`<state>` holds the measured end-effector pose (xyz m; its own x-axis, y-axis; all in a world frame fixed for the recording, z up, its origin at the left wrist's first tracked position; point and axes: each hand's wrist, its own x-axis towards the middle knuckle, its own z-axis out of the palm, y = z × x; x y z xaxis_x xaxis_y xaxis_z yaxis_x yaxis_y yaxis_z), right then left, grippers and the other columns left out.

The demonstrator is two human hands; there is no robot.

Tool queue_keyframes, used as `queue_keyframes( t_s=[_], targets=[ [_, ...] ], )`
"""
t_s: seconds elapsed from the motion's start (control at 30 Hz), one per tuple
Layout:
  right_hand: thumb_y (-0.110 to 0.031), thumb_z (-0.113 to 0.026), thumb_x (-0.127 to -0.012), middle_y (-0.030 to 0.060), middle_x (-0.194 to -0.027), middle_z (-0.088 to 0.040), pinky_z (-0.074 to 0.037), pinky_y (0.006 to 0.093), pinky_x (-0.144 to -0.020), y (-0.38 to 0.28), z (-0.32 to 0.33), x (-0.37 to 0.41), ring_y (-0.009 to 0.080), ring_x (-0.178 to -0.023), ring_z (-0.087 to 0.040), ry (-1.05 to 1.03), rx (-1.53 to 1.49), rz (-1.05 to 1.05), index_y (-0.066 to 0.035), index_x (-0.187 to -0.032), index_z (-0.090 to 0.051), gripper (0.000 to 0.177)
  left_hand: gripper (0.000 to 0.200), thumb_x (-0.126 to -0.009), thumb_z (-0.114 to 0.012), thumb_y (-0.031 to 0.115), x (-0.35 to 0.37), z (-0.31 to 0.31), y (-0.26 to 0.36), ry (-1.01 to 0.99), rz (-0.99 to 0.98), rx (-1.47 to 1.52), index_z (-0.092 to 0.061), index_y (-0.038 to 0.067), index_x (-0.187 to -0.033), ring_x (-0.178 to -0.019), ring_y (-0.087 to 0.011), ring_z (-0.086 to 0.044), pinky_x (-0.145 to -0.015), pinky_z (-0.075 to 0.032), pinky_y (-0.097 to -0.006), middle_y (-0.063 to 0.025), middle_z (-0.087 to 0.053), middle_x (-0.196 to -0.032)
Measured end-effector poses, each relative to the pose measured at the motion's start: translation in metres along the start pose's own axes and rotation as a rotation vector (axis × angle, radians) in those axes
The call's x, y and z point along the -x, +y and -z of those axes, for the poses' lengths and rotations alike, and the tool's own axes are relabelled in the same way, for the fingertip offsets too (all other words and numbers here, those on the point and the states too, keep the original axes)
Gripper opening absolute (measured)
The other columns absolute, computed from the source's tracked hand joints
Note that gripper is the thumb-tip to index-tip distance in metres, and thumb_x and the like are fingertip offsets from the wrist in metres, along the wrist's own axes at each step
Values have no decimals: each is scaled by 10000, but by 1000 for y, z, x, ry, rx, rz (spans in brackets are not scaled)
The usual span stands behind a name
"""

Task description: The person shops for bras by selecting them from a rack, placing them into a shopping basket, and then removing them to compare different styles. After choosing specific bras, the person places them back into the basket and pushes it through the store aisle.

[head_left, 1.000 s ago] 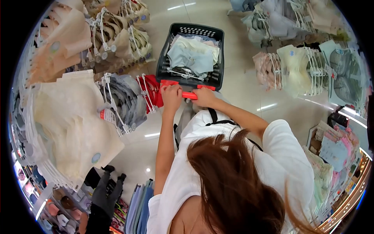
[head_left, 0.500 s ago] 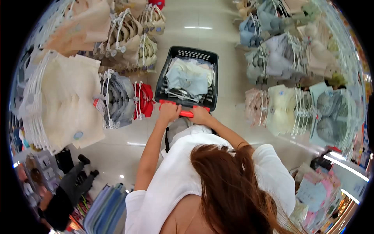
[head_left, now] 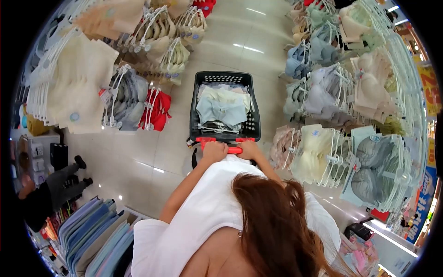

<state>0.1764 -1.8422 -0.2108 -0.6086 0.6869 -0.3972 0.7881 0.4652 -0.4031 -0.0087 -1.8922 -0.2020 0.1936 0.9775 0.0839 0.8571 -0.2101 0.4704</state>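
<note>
My left hand (head_left: 215,151) and my right hand (head_left: 249,150) are side by side, both wrapped around the red handle (head_left: 235,150) at the near end of a black shopping basket (head_left: 253,111) with perforated walls. Inside lies a light blue bra (head_left: 221,112) on top, with a cream garment (head_left: 225,95) beyond it. White hangers (head_left: 214,127) show at the near end of the basket. What supports the basket is mostly hidden under it and my white top.
Bras on white hangers line both sides: cream ones (head_left: 76,83) and red ones (head_left: 156,108) at left, grey ones (head_left: 376,159) at right. Tiled floor (head_left: 230,51) runs ahead. Another person (head_left: 50,189) is at lower left, near hanging blue clothes (head_left: 92,235).
Both hands stay on the handle. The view has turned: left-hand racks sit higher, right-hand racks lower. The basket appears lower in view, and the other person is farther left and higher.
</note>
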Motion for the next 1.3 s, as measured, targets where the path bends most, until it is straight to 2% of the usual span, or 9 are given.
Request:
queue_keyframes(
  t_s=[0.27,0.4,0.47,0.6,0.67,0.83,0.97,1.1,1.3],
  targets=[
    [-322,-610,-621,134,-721,-635,-497,452,-670,35,-19,57,333,-721,-618,131,-81,-56,-145,-706,-670,205,341,-784,-488,272,2,-45,41,16,-85,9,-625,62,-552,-459,-314,-572,-465,-466,-423,-153,-570,-518],
    [-340,-620,-614,114,-726,-641,-499,442,-668,41,-44,82,323,-722,-620,204,-129,-130,-149,-697,-670,215,339,-777,-499,276,4,-45,61,-32,-112,23,-625,50,-557,-466,-317,-575,-473,-469,-432,-159,-570,-520],
    [-335,-635,-619,130,-675,-618,-481,437,-635,34,-48,92,331,-667,-604,274,-181,-160,-107,-654,-639,231,330,-770,-508,272,6,-48,64,-90,-136,-7,-625,42,-564,-470,-323,-572,-470,-464,-435,-162,-573,-530],
    [-331,-612,-635,123,-698,-632,-496,436,-651,15,-51,106,327,-693,-617,277,-232,-295,-135,-695,-665,212,309,-762,-509,255,1,-36,73,-144,-172,11,-628,37,-578,-489,-325,-575,-478,-463,-430,-163,-580,-555],
    [-272,-601,-628,136,-686,-623,-490,444,-623,2,-57,104,333,-669,-609,308,-311,-281,-122,-691,-652,170,279,-766,-511,254,4,-26,67,-178,-112,17,-646,44,-643,-535,-329,-587,-536,-461,-447,-169,-593,-588],
    [-262,-622,-613,123,-693,-627,-490,437,-641,-10,-57,95,325,-677,-608,373,-319,-295,-135,-692,-650,152,291,-761,-500,228,-3,-28,53,-65,-209,-68,-605,34,-571,-465,-322,-568,-456,-448,-442,-162,-568,-527],
    [-252,-647,-587,107,-678,-617,-474,437,-612,-6,-68,96,322,-656,-598,452,-284,-287,-118,-647,-611,152,286,-759,-503,218,1,-38,50,8,-224,-97,-598,26,-569,-449,-322,-561,-459,-456,-432,-161,-559,-509],
    [-240,-645,-582,104,-662,-611,-471,434,-593,-8,-64,104,315,-633,-596,429,-286,-277,-121,-643,-609,139,276,-762,-508,215,10,-38,53,-5,-221,-40,-599,32,-577,-455,-320,-564,-465,-459,-430,-160,-563,-517],
    [-234,-637,-594,108,-664,-617,-486,428,-626,6,-57,110,317,-651,-602,353,-270,-255,-109,-648,-620,137,249,-748,-515,200,12,-41,60,20,-233,-13,-582,62,-552,-479,-273,-555,-484,-447,-397,-106,-562,-527]
  ],
)
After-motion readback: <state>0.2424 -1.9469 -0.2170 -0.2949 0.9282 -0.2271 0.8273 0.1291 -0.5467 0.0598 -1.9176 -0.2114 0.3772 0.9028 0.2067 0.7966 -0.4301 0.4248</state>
